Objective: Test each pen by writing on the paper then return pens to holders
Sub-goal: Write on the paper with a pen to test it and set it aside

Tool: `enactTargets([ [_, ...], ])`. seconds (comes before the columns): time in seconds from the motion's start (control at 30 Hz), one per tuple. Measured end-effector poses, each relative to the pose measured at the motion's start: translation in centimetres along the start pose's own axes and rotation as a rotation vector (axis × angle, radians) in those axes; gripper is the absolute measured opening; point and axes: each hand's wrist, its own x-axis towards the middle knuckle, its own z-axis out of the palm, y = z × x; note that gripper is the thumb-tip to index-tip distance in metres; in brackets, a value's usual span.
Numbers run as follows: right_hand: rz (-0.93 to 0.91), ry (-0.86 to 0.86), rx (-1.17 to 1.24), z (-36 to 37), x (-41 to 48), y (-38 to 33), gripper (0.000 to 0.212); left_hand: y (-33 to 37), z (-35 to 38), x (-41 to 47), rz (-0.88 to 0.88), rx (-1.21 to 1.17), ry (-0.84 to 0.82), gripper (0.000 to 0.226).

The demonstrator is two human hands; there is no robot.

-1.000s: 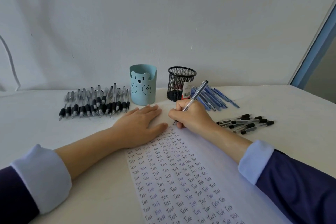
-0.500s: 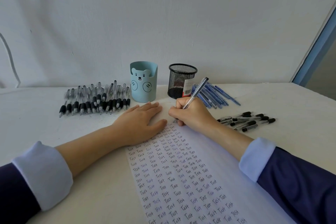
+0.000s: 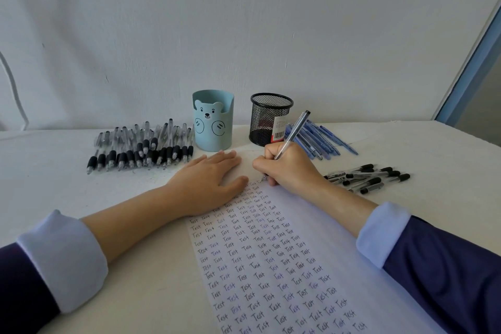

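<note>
My right hand (image 3: 290,168) was curled round a clear pen (image 3: 294,133), gripping it low on the barrel. The pen's tip was down on the paper (image 3: 271,266) at the far end of the rows of handwritten "Test", and its black end tilted up and away toward the black mesh holder (image 3: 269,119). My left hand (image 3: 208,182) lay flat with straight fingers on the paper's far left corner, just beside the right one, a narrow gap between them. The blue bear holder (image 3: 213,120) stood upright just beyond my left fingertips, with the mesh holder beside it to the right. A pile of black-grip pens (image 3: 141,149) lay on the worktop (image 3: 433,149) left of the bear holder. A fan of blue pens (image 3: 322,141) lay right of the mesh holder, partly behind my held pen. A small cluster of black-capped pens (image 3: 368,177) lay near my right wrist.
</note>
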Motion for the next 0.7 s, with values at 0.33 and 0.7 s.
enactTargets([
  [0.33, -0.002, 0.016, 0.02, 0.0, 0.13, 0.28, 0.03, 0.01, 0.0, -0.02, -0.001, 0.005, 0.002, 0.063],
  [0.7, 0.022, 0.021, -0.001, 0.0, -0.05, -0.01, 0.033, -0.04, 0.05, -0.01, -0.001, 0.002, -0.002, 0.063],
])
